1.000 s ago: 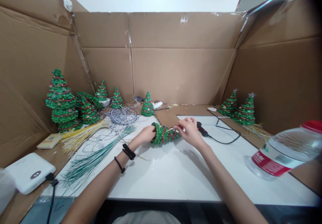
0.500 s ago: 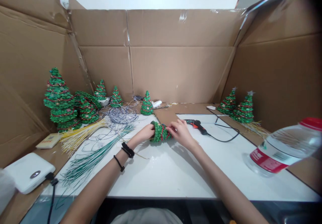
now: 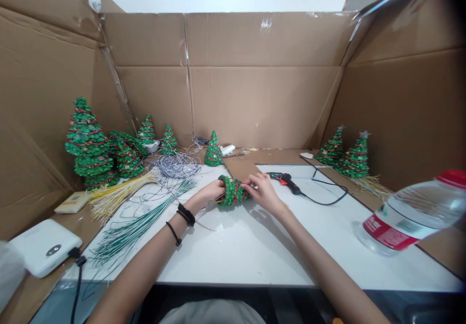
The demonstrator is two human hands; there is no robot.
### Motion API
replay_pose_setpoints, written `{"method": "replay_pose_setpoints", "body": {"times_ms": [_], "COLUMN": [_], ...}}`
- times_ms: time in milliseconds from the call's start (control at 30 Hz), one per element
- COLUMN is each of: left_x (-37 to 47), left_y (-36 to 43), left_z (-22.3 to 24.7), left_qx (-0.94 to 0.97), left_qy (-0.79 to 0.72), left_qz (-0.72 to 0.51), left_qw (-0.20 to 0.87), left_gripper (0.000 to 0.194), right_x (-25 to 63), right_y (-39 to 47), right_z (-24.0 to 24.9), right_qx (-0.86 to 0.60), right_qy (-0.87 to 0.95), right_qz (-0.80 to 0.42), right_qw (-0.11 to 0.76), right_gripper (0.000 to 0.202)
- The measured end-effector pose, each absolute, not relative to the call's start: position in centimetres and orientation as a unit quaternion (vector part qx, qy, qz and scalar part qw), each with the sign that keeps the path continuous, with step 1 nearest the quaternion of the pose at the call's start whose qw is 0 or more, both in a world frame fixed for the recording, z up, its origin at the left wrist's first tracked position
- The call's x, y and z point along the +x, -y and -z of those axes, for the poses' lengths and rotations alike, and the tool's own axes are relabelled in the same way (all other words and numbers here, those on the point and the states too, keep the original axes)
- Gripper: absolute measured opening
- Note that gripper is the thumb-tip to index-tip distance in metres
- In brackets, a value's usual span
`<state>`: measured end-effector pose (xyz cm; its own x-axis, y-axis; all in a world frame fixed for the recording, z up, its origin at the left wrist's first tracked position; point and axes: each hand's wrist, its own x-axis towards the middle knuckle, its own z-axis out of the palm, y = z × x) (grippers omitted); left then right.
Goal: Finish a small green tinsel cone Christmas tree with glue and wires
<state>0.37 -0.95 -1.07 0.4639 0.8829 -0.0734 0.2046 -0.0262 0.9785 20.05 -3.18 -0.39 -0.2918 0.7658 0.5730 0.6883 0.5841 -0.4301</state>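
A small green Christmas tree (image 3: 232, 191) with red garland is held on its side just above the white board, its wide base toward the left. My left hand (image 3: 214, 191) grips it at the base, with some fingers hidden inside or behind the rim. At the narrower end, my right hand (image 3: 262, 188) has thumb and fingers pinched together against the tree. Whether a tiny piece is between those fingertips is too small to see. A black glue gun (image 3: 286, 182) with an orange trigger lies just right of my right hand.
Green wires (image 3: 141, 227), yellow-white stems (image 3: 120, 195) and tangled wire (image 3: 178, 164) lie left. Finished trees (image 3: 87, 139) stand behind them; one tree (image 3: 213, 149) stands centre back, two starred trees (image 3: 355, 156) right. A water bottle (image 3: 404, 217) and white power bank (image 3: 47, 246) flank the board.
The view has shifted very slightly. Both hands keep their hold on the tree, with only tiny finger movement and a slight turn of the tree.
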Motion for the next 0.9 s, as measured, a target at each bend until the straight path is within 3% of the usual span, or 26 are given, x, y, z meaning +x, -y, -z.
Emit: {"method": "replay_pose_setpoints", "body": {"times_ms": [267, 600, 900], "left_x": [0.87, 0.9, 1.13], "left_y": [1.17, 1.23, 1.45], "left_z": [1.5, 1.82, 1.78], "left_qx": [0.626, 0.623, 0.623], "left_qy": [-0.424, -0.423, -0.409], "left_qz": [-0.319, -0.341, -0.352], "left_qw": [0.571, 0.563, 0.567], "left_gripper": [0.019, 0.02, 0.024], "right_x": [20.29, 19.79, 20.19], "right_y": [3.37, 3.76, 3.52], "right_z": [0.06, 0.13, 0.38], "right_qx": [-0.415, -0.402, -0.382], "right_qy": [0.842, 0.83, 0.856], "right_qz": [-0.087, -0.153, -0.081], "right_qw": [0.334, 0.354, 0.338], "right_gripper": [0.025, 0.02, 0.018]}}
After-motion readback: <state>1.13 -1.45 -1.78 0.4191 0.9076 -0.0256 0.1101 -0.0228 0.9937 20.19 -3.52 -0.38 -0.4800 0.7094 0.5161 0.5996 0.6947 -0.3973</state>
